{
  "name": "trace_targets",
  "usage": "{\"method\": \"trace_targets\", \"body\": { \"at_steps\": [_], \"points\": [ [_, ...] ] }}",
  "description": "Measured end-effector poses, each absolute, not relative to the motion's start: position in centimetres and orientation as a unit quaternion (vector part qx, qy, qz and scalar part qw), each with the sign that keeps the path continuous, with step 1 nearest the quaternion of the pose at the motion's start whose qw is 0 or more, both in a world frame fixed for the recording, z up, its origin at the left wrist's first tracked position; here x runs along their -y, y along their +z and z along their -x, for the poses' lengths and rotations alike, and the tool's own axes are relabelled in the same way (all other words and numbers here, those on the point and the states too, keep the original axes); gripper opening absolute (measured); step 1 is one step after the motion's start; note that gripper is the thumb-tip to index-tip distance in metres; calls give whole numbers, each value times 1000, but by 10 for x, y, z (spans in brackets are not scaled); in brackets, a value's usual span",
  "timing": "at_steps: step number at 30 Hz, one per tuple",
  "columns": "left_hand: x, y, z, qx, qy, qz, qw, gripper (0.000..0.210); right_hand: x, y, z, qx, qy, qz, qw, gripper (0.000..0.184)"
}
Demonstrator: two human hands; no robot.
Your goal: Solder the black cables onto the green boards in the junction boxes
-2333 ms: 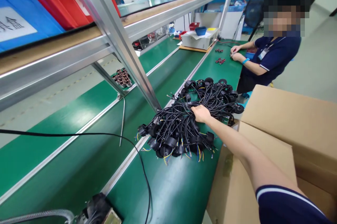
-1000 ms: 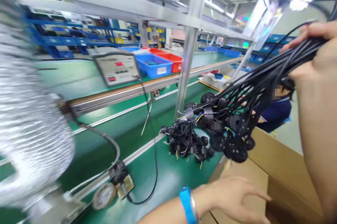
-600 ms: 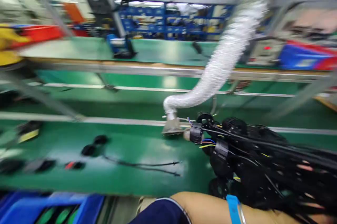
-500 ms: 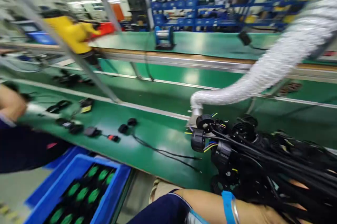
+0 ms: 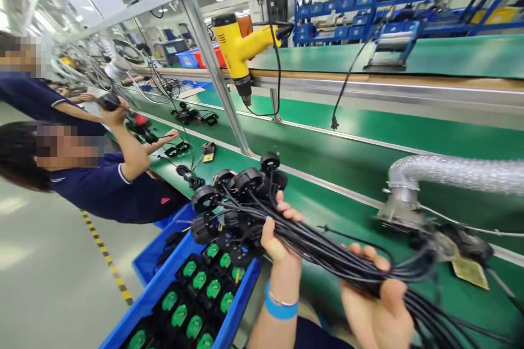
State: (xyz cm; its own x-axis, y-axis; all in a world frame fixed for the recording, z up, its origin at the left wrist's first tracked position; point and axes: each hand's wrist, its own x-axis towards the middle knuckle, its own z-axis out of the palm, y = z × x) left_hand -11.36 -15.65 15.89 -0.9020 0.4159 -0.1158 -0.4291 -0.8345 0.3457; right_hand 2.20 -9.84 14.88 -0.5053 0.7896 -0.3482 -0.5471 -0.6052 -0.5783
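A thick bundle of black cables (image 5: 323,245) lies across both my hands. My left hand (image 5: 282,234), with a blue band at the wrist, curls around it near the end with the round black housings (image 5: 248,182). Farther along the bundle, my right hand (image 5: 374,289) supports it from below, fingers and thumb wrapped round it. Several housings hang together over the blue crate (image 5: 241,297) and the bench edge, with thin coloured wires showing at some. Loose cable trails off to the lower right.
Green and black parts (image 5: 199,280) fill the crate. A yellow heat gun (image 5: 233,46) hangs by a metal post. To the right is a silver duct (image 5: 450,171) above the green bench (image 5: 339,196). Two co-workers sit at the left, one lifting a dark part (image 5: 109,101).
The black cable bundle has been lifted from the bench at the right and carried left, towards the crate. Both my hands are now visible on it. The view has turned left.
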Motion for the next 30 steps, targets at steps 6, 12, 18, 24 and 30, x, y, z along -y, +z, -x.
{"method": "trace_targets", "body": {
  "at_steps": [6, 12, 18, 24, 30],
  "points": [
    [222, 139, 173, -272, 941, 80, 186, 47, 145, 89, 35, 183, 882, 292, 321, 82],
    [221, 112, 188, -404, 895, 42, 187, 47, 106, 67, 33, 133, 854, 318, 389, 78],
    [211, 106, 203, -449, 850, -83, 264, 57, 89, 30, 18, 81, 830, 372, 409, 34],
    [197, 75, 214, -463, 827, -64, 312, 51, 86, 7, 19, 100, 796, 388, 453, 30],
    [199, 55, 200, -471, 838, -8, 276, 51, 80, 41, 29, 136, 815, 410, 386, 18]
  ]
}}
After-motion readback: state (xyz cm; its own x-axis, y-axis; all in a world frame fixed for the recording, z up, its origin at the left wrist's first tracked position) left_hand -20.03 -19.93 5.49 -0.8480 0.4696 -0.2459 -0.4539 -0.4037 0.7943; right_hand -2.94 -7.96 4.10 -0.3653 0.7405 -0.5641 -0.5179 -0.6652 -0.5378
